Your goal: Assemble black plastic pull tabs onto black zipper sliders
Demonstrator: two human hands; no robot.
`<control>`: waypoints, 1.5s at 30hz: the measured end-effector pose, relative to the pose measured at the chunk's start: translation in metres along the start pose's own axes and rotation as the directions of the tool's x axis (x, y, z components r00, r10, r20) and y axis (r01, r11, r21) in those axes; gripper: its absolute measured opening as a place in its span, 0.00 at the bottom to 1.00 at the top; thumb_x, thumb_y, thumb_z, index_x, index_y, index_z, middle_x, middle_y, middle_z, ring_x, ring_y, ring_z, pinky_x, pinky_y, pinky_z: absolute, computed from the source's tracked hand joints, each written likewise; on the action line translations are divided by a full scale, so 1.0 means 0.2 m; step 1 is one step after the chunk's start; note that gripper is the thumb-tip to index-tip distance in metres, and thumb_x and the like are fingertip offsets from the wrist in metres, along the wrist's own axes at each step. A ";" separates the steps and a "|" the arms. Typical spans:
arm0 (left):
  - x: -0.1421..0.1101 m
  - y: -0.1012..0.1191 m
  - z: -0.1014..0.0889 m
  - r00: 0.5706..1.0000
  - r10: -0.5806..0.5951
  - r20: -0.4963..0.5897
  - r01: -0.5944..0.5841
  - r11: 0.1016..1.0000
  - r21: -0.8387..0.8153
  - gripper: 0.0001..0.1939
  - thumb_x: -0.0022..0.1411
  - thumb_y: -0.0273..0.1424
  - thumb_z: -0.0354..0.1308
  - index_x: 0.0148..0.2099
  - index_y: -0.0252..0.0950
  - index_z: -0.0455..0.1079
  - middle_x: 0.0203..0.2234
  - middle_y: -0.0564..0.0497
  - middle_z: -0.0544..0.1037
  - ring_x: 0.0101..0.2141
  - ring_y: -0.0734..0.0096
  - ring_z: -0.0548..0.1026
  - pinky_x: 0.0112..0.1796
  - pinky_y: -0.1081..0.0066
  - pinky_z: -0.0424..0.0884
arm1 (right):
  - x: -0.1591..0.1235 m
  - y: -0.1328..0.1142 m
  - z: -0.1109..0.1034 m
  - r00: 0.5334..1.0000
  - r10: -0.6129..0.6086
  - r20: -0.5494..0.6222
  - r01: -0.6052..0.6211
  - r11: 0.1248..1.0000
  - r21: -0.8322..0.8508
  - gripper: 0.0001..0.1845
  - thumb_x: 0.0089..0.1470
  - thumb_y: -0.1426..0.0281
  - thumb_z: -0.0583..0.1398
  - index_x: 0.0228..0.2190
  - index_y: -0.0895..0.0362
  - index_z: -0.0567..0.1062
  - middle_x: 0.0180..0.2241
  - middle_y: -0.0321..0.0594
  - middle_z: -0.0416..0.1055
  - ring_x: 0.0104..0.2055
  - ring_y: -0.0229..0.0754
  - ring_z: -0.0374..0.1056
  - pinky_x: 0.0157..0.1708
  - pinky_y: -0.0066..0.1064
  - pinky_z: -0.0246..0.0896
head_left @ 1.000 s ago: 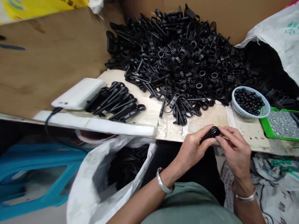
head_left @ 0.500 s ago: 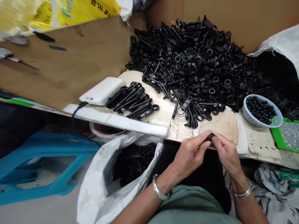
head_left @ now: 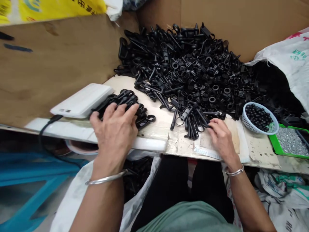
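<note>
My left hand [head_left: 118,124] is spread over a row of long black plastic parts with ringed ends [head_left: 145,120], its fingertips touching them. The palm side is hidden. At the front of the big heap, my right hand [head_left: 220,138] has thumb and fingers pinched together. Its fingertips meet the dark end of a piece beside a small cluster of black clip-like parts [head_left: 191,127]; what exactly lies in the pinch is hidden. Behind them rises the heap of black plastic parts [head_left: 188,67], with rings and long-handled pieces mixed together.
A white box-shaped device [head_left: 83,100] with a black cable lies at left. On the right stand a light blue basket [head_left: 275,127] of black balls and a green tray [head_left: 274,140] of small metal pieces. Below hangs an open white sack [head_left: 70,196] beside a blue stool [head_left: 26,206].
Both hands were together at the table edge around a small black piece. They have parted: the left has moved left onto the row of parts, the right to the heap's front. The view has shifted.
</note>
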State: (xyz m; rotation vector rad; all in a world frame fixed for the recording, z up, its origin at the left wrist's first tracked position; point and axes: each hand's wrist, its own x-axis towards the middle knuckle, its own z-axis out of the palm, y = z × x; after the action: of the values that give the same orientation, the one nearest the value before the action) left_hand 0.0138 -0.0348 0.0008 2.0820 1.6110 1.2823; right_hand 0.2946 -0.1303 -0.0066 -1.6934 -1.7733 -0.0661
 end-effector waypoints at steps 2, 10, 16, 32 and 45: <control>-0.02 0.08 0.01 1.000 0.021 -0.001 -0.021 1.000 -0.018 0.13 0.67 0.36 0.56 0.52 0.54 0.74 0.58 0.59 0.74 0.66 0.50 0.58 0.65 0.40 0.38 | -0.03 0.04 -0.07 0.991 0.063 -0.120 -0.046 0.990 0.135 0.11 0.63 0.71 0.57 0.44 0.55 0.78 0.46 0.45 0.75 0.48 0.45 0.72 0.47 0.42 0.73; -0.30 0.60 0.22 0.757 0.375 0.535 -0.043 0.846 -0.532 0.15 0.65 0.33 0.56 0.54 0.39 0.73 0.41 0.45 0.82 0.46 0.57 0.79 0.51 0.59 0.72 | -0.16 0.08 -0.33 0.926 0.209 0.314 -0.347 0.797 0.494 0.12 0.59 0.62 0.61 0.40 0.55 0.81 0.29 0.38 0.78 0.29 0.40 0.76 0.33 0.33 0.75; -0.41 0.66 0.36 0.536 0.118 0.836 0.664 0.553 -0.504 0.15 0.64 0.34 0.55 0.48 0.32 0.75 0.27 0.49 0.78 0.23 0.73 0.75 0.25 0.75 0.71 | 0.03 0.26 -0.20 0.969 0.217 0.121 -0.226 0.972 0.061 0.18 0.61 0.69 0.57 0.52 0.55 0.75 0.52 0.48 0.73 0.47 0.45 0.73 0.49 0.42 0.70; -0.47 0.65 0.36 0.489 -0.001 0.872 0.872 -0.025 -0.489 0.30 0.50 0.40 0.73 0.55 0.38 0.74 0.55 0.40 0.75 0.53 0.50 0.75 0.48 0.62 0.73 | -0.21 0.34 -0.22 0.992 0.081 0.096 -0.081 0.997 -0.004 0.09 0.60 0.68 0.58 0.38 0.55 0.78 0.44 0.47 0.76 0.48 0.49 0.72 0.49 0.45 0.70; -0.48 0.64 0.36 0.550 -0.040 0.834 0.831 -0.080 -0.551 0.29 0.53 0.29 0.69 0.58 0.44 0.71 0.60 0.44 0.71 0.58 0.51 0.70 0.47 0.63 0.73 | -0.20 0.29 -0.29 0.988 0.071 0.135 -0.077 0.996 0.034 0.15 0.60 0.66 0.60 0.48 0.55 0.76 0.43 0.46 0.77 0.42 0.47 0.74 0.44 0.41 0.72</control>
State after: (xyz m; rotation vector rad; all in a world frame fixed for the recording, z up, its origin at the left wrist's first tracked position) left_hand 0.1508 -0.1428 -0.0096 0.6250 0.5771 0.7531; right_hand 0.3691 -0.1827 -0.0049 -1.7697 -1.7940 0.1169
